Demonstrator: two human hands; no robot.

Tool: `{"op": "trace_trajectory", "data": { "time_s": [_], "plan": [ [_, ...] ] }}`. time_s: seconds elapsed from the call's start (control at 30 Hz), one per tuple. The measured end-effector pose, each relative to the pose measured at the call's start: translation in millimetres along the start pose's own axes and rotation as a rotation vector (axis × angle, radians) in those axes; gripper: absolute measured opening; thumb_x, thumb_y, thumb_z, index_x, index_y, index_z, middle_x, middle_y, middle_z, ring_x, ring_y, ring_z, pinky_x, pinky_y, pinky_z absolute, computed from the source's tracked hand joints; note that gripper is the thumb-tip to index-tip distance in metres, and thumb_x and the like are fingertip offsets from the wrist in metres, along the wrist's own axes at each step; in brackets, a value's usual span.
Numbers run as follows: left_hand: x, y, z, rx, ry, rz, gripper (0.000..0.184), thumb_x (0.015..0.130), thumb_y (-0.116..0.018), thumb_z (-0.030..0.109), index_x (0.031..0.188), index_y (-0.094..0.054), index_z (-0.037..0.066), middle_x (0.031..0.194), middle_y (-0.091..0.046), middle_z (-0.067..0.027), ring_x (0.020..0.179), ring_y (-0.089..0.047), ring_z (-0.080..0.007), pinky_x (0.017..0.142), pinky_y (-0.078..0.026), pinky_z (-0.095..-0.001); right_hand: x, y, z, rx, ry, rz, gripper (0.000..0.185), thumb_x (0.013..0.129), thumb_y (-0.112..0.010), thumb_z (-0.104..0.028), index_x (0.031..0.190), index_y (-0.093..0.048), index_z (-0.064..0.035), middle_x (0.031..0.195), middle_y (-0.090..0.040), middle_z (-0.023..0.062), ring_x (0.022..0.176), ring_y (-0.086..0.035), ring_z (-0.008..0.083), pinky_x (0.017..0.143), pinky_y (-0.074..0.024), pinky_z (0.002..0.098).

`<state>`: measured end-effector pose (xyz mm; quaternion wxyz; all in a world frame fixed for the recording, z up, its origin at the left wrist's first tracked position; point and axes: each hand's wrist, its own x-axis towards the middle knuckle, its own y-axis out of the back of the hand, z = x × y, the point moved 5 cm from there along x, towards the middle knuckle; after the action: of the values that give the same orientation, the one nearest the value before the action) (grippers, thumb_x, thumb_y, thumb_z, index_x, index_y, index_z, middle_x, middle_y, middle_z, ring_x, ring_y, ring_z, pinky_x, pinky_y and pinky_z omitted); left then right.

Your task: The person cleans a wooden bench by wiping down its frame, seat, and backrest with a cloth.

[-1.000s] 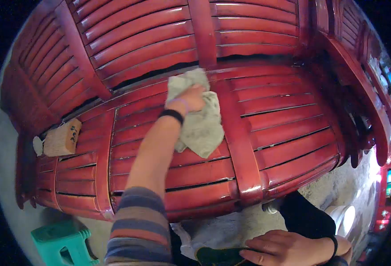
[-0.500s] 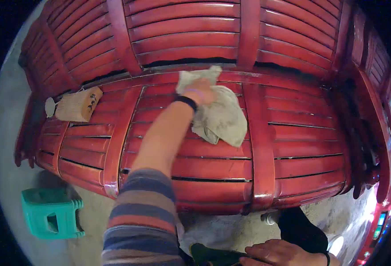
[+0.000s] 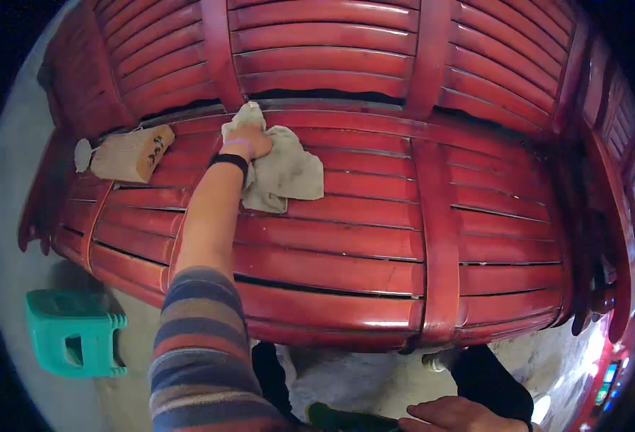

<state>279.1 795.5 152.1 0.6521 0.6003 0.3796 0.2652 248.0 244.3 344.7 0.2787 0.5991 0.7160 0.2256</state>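
Observation:
A pale grey-green cloth lies bunched on the slatted seat of a red wooden bench. My left hand, with a black band on its wrist, presses down on the cloth's left part and grips it; the fingertips are partly hidden in the folds. The far corner of the cloth reaches the rear edge of the seat. Low in the view, my right hand rests near my lap, away from the cloth. Its visible fingers stretch out to the left over something dark green, and nothing is seen in its grasp.
A tan block-shaped object with dark characters sits on the bench's left end, a small pale round piece beside it. A green plastic stool stands on the floor at left. The bench's armrest rises at right.
My left hand has slid left across the seat, dragging the cloth from the middle section toward the left slats. The whole view has shifted slightly. My right hand stays low near my lap.

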Motion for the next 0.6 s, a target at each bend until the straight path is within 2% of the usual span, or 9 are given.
{"op": "trace_trajectory", "data": {
  "time_s": [0.07, 0.17, 0.2, 0.23, 0.3, 0.37, 0.43, 0.5, 0.6],
  "plan": [
    [-5, -3, -4, -0.007, -0.007, 0.116, 0.053, 0.082, -0.049, 0.029, 0.127, -0.056, 0.004, 0.135, -0.052, -0.0211, 0.124, -0.051, -0.0342, 0.104, -0.04, -0.043, 2, 2, -6, -0.022, 0.01, -0.011, 0.054, 0.078, -0.072, -0.015, 0.126, -0.054, 0.0006, 0.118, -0.058, 0.0204, 0.104, -0.059, 0.0363, 0.086, -0.0501, 0.0438],
    [-13, -7, -4, 0.039, -0.082, -0.075, 0.05, 0.082, -0.048, 0.032, 0.122, -0.06, 0.004, 0.134, -0.052, -0.0223, 0.125, -0.049, -0.0361, 0.104, -0.04, -0.0422, 0, 4, -12, -0.075, 0.071, 0.044, 0.053, 0.078, -0.072, -0.016, 0.125, -0.055, 0.0008, 0.117, -0.058, 0.0195, 0.103, -0.059, 0.0358, 0.086, -0.0503, 0.0434],
    [-20, -13, -7, 0.041, -0.087, 0.025, 0.049, 0.081, -0.049, 0.034, 0.117, -0.063, 0.004, 0.129, -0.056, -0.0218, 0.124, -0.049, -0.0383, 0.103, -0.041, -0.0422, -1, 4, -13, -0.099, 0.093, 0.068, 0.052, 0.078, -0.072, -0.016, 0.124, -0.055, 0.0008, 0.116, -0.058, 0.0191, 0.103, -0.059, 0.0356, 0.085, -0.0503, 0.0432],
    [-43, -7, -3, 0.152, -0.223, 0.007, 0.049, 0.08, -0.05, 0.035, 0.114, -0.063, 0.002, 0.12, -0.061, -0.0212, 0.12, -0.051, -0.0393, 0.101, -0.042, -0.043, -2, 6, -14, -0.107, 0.105, 0.083, 0.052, 0.078, -0.073, -0.016, 0.124, -0.055, 0.0008, 0.116, -0.058, 0.0189, 0.103, -0.059, 0.0356, 0.085, -0.0503, 0.043],
    [-69, -12, -18, 0.098, -0.158, -0.009, 0.047, 0.081, -0.05, 0.033, 0.11, -0.063, -0.001, 0.113, -0.063, -0.0221, 0.115, -0.054, -0.0398, 0.098, -0.044, -0.0438, -2, 8, -16, -0.122, 0.137, 0.108, 0.052, 0.077, -0.073, -0.016, 0.124, -0.055, 0.0007, 0.115, -0.058, 0.0186, 0.103, -0.059, 0.0355, 0.085, -0.0503, 0.0427],
    [-116, -5, -26, 0.122, -0.295, 0.056, 0.046, 0.082, -0.049, 0.033, 0.106, -0.062, -0.004, 0.108, -0.063, -0.0247, 0.109, -0.056, -0.0398, 0.094, -0.045, -0.0452, -1, 11, -15, -0.103, 0.155, 0.105, 0.053, 0.078, -0.073, -0.015, 0.125, -0.054, 0.0004, 0.115, -0.058, 0.0187, 0.103, -0.059, 0.0353, 0.085, -0.0503, 0.0427],
    [-157, -7, -38, 0.137, -0.293, -0.004, 0.043, 0.079, -0.052, 0.03, 0.104, -0.06, -0.005, 0.104, -0.063, -0.0251, 0.104, -0.056, -0.0406, 0.089, -0.046, -0.0474, 0, 13, -14, -0.077, 0.151, 0.085, 0.054, 0.079, -0.073, -0.015, 0.127, -0.053, -0.0004, 0.116, -0.058, 0.0186, 0.104, -0.059, 0.0351, 0.085, -0.0503, 0.0428],
    [-209, -1, -44, 0.107, -0.345, 0.125, 0.046, 0.075, -0.056, 0.025, 0.109, -0.056, -0.005, 0.11, -0.062, -0.0242, 0.106, -0.055, -0.0407, 0.088, -0.046, -0.0481, -1, 15, -10, -0.053, 0.115, 0.061, 0.055, 0.079, -0.073, -0.016, 0.129, -0.052, -0.0017, 0.116, -0.058, 0.0183, 0.105, -0.059, 0.0348, 0.086, -0.0502, 0.0428],
    [-265, 0, -47, 0.093, -0.362, 0.215, 0.055, 0.073, -0.057, 0.022, 0.12, -0.052, -0.006, 0.119, -0.056, -0.024, 0.109, -0.052, -0.0393, 0.091, -0.043, -0.0484, 1, 21, -8, -0.049, 0.086, 0.067, 0.057, 0.08, -0.072, -0.016, 0.131, -0.051, -0.003, 0.119, -0.058, 0.0187, 0.106, -0.058, 0.0358, 0.087, -0.0496, 0.0434]
  ]
}}
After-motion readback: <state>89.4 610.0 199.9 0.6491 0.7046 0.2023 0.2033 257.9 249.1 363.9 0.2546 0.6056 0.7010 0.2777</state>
